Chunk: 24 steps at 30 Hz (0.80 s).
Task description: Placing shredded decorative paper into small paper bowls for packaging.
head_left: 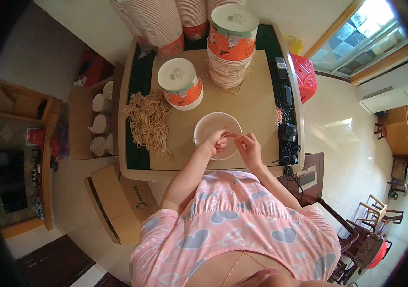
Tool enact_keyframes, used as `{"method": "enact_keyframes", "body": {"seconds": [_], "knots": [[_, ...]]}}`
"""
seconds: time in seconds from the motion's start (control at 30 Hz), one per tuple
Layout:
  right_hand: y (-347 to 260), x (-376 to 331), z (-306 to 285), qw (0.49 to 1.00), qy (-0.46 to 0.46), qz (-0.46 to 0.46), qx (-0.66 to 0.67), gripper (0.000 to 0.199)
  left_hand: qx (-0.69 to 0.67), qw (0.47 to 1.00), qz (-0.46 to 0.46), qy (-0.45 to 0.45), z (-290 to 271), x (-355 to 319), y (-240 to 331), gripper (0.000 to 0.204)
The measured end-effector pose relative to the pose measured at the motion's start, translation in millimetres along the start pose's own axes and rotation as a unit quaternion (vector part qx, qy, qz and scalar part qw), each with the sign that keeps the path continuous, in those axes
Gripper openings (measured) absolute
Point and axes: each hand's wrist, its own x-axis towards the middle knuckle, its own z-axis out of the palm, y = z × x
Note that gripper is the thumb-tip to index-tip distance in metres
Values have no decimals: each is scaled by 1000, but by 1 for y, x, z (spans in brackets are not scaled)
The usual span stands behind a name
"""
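Observation:
An open white paper bucket stands at the near middle of the table, its inside facing up. Over its near right part, my left hand is closed with curled fingers on a thin tan cord. My right hand pinches the same cord at the bucket's right rim. The fingers partly hide how the cord runs. A tangled pile of tan cords lies left of the bucket. Behind it sit an upside-down orange and green patterned bucket and a stack of such buckets with cords hanging round its lower part.
Tall stacks of nested buckets stand at the far left edge of the table. Black chargers and cables line its right edge, beside small scattered beads. A red stool stands right; cartons sit on the floor left.

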Motion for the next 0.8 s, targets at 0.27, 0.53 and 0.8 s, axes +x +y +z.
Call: {"method": "enact_keyframes", "body": {"seconds": [0.27, 0.53, 0.8], "knots": [[1, 12, -7, 997, 23, -35, -68, 7, 218, 964, 107, 111, 31, -22, 1, 26], [-1, 14, -4, 998, 19, -37, -55, 10, 90, 996, -25, -7, 4, 19, 3, 25], [6, 17, -6, 994, 31, -92, -58, 12, 63, 997, -37, 14, 16, 12, 3, 25]]}}
